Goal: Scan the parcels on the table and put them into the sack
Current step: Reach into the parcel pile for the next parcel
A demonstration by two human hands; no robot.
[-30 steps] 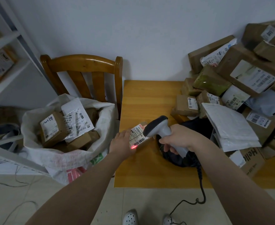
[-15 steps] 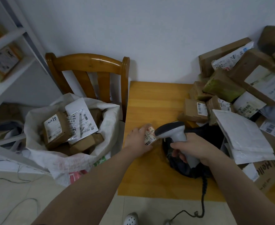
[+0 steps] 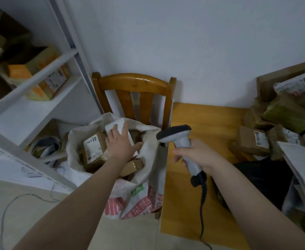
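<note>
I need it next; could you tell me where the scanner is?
Head view, right of centre: the right hand holds the scanner above the table's left edge, beside the sack.

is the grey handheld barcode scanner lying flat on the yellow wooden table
No, the right hand grips the grey handheld barcode scanner by its handle, upright above the yellow wooden table.

wooden table (image 3: 202, 120) — parcels (image 3: 252, 143) heaped at right, black bag (image 3: 261, 175) | white shelf (image 3: 30, 112) — boxes (image 3: 45, 83)

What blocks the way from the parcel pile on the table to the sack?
Only the right hand, holding the scanner, hangs above the bare table between them; the sack gapes open.
</note>
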